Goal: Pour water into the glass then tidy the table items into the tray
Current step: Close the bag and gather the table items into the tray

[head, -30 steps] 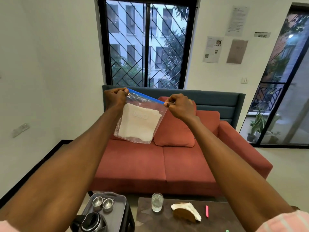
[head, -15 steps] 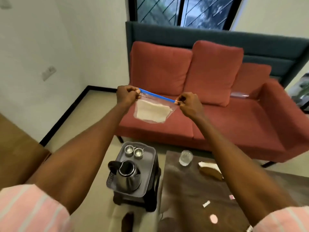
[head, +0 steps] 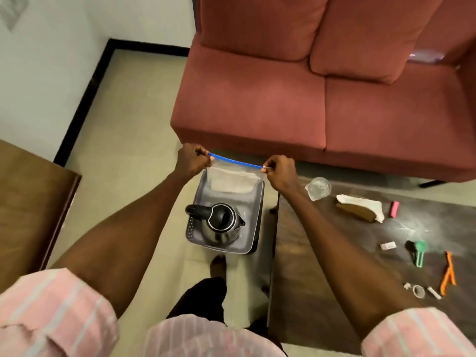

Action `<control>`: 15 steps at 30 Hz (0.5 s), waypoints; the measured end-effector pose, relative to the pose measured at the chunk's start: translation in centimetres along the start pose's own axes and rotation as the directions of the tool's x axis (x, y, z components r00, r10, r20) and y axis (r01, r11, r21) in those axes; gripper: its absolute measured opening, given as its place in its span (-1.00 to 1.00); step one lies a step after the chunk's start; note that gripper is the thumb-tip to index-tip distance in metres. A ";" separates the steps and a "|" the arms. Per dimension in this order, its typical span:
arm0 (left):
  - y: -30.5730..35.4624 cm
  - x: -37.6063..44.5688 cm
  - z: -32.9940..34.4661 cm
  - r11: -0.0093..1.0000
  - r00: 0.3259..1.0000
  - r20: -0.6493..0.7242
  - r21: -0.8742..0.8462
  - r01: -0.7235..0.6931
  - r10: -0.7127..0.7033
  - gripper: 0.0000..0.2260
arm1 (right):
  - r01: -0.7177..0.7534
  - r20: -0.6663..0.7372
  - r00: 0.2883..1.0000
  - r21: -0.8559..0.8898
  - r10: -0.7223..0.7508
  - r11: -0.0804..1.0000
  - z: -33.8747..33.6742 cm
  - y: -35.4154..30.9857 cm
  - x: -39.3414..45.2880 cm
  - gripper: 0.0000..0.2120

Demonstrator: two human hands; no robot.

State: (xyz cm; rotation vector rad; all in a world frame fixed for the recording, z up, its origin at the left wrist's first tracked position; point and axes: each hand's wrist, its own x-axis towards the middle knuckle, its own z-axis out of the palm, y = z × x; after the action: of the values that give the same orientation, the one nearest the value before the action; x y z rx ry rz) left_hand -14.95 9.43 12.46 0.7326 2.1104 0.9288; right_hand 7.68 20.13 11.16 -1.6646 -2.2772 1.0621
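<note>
The bag (head: 233,177) (light, limp, slippery film) is pinched at its blue seal's two corners by the left hand (head: 192,158) and right hand (head: 279,171), above the tray (head: 253,225).

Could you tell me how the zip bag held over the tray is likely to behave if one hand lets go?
The bag is thin clear plastic, so it would probably flop and swing from whichever hand still pinches it, left hand or right hand. Its white folded contents look light, so it should hang easily from one corner. The smooth film may be slippery.
</note>
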 end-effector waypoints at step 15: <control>-10.8 1.4 0.7 0.938 0.985 0.103 0.333 0.095 -0.136 -0.91 | -0.092 0.236 0.966 -0.070 0.106 0.993 10.3 1.5 -1.1 -0.90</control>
State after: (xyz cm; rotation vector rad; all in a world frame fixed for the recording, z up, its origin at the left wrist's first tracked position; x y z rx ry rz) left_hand -17.51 4.38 3.09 0.7983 2.1933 0.4589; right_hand 4.30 14.64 2.93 -1.7768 -2.4132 1.2949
